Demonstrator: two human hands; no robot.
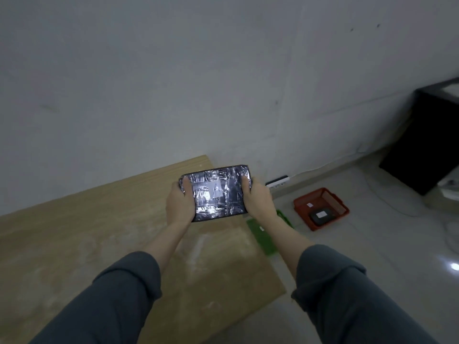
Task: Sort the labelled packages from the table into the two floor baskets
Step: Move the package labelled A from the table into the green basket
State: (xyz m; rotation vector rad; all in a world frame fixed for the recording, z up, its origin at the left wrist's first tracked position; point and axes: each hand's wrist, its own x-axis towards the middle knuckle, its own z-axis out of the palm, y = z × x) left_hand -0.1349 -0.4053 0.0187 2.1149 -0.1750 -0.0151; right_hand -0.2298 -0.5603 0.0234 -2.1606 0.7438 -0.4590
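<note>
A dark, shiny taped package point(216, 192) with a white label reading "A" is held up over the far right part of the wooden table point(99, 234). My left hand point(180, 203) grips its left end and my right hand point(258, 198) grips its right end. On the floor to the right stands a red basket point(323, 207) holding a dark labelled package point(322, 216). A green basket point(263, 238) lies beside the table's right edge, partly hidden behind my right forearm.
A grey wall rises behind the table. A white power strip point(277, 182) with a cable lies at the wall's foot. A black cabinet point(429, 142) stands at the far right. The floor is glossy and pale.
</note>
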